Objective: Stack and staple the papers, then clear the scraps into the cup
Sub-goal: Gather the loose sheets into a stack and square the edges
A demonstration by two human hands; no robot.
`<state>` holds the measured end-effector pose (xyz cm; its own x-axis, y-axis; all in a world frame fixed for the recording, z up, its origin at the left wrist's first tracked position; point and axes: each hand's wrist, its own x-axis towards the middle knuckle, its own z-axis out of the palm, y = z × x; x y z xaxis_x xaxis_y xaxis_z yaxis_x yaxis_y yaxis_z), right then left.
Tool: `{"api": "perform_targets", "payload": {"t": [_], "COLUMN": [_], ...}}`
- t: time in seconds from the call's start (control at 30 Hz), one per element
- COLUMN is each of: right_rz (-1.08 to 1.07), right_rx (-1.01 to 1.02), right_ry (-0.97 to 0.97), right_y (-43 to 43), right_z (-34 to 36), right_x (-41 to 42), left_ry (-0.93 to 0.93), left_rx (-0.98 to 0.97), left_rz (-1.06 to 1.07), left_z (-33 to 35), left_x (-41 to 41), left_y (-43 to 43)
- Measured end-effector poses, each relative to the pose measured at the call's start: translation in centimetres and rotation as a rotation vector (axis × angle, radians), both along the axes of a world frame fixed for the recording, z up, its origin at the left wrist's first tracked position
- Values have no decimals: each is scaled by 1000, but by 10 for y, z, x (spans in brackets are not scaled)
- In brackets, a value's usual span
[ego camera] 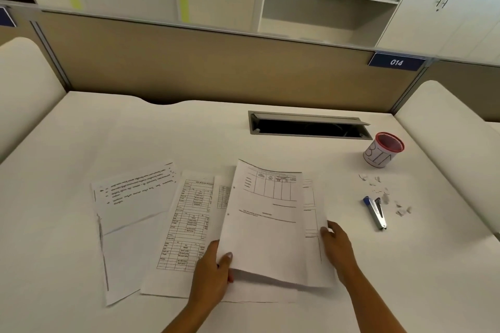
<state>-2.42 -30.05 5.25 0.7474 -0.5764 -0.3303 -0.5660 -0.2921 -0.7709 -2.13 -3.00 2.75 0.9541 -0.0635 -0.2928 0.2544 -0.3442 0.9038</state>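
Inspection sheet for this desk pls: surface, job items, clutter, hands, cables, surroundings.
Surface: white desk, open cable hatch.
Job's things: held sheet over spread papers; stapler, scraps, cup at right.
Clutter: nothing seen.
Grips: left hand pinches the sheet's lower left corner; right hand at its right edge.
Cables: nothing seen.
Surroundings: partition, tag 014, shelves.

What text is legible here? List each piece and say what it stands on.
"014": white digits on the blue plate atop the desk partition.
"BIN": hand-lettered on the red-rimmed cup.
Printed tables and lines on the papers: too small and blurred to read.
Stapler: no readable marking.
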Motion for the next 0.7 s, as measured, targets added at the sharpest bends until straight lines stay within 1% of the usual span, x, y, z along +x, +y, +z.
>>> {"api": "perform_targets", "payload": {"t": [0.13, 0.27, 0.37, 0.43, 0.47, 0.53, 0.6, 0.7], "right_rz": [3, 52, 61, 44, 32, 19, 17, 10], "right_rx": [141, 92, 62, 76, 85, 101, 100, 81], "right_ry": [-40, 8, 4, -15, -22, -37, -49, -67], "right_y": [15, 17, 17, 15, 14, 13, 11, 7], "right_z": [5, -5, -11, -12, -13, -12, -12, -11], "right_x": [0, -2, -3, -2, -2, -3, -4, -5], "left_ry": [-1, -5, -130, -260, -295, -239, -146, -98], "left_rx": [53, 99, 211, 358, 430, 527, 611, 644], "left_rz": [-107, -187, -181, -103, -57, -10, -41, -61], "left_z": [3, -1, -8, -11, -11, -8, -7, -4], "left_x": [-8, -6, 0, 3, 4, 6, 6, 5], "left_y": [-9, -8, -2, -1, 0, -1, -2, -7]}}
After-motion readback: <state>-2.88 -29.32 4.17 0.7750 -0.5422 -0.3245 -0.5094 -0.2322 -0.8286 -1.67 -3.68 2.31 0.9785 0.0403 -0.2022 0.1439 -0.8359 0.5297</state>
